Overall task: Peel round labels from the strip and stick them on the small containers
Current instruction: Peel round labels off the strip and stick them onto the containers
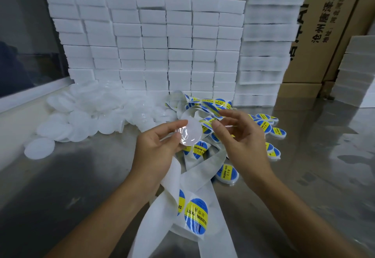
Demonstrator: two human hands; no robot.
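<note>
My left hand (156, 148) grips a small round translucent container (189, 134) by its edge, its flat face turned up toward me. My right hand (241, 138) hovers just right of the container with fingers spread and relaxed, thumb apart from the index finger. A blue and yellow round label (212, 108) lies at its index fingertip; I cannot tell whether it sticks to the finger. The white backing strip (194, 178) winds under both hands, with another round label (195, 215) on it near me.
Several unlabelled white containers (81, 119) are heaped at the left on the metal table (60, 176). Labelled containers (263, 126) lie to the right. A wall of stacked white foam blocks (154, 44) stands behind, with cardboard boxes (324, 24) beyond.
</note>
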